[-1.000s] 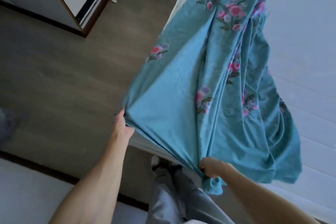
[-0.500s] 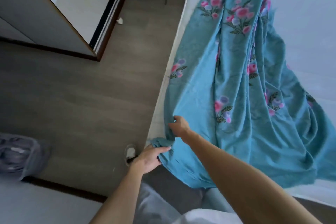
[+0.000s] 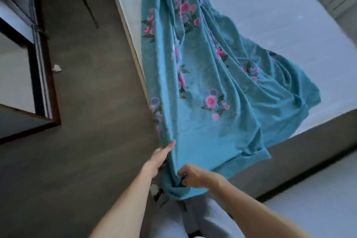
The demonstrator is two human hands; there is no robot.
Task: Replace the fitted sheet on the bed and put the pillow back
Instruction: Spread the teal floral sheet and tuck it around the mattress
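The teal floral sheet [image 3: 202, 87] lay bunched along the bare mattress's [image 3: 280, 15] left edge. Right hand [image 3: 190, 176] pinched its near corner; left hand [image 3: 161, 157] pressed straight fingers against it.

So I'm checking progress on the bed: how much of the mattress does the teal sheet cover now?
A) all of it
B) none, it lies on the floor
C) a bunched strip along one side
C: the teal sheet lies bunched along the mattress's left edge; the rest is bare.

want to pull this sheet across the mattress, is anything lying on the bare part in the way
Nothing visible. The sheet is bunched along the left side, and the bare mattress to its right shows nothing lying on it.
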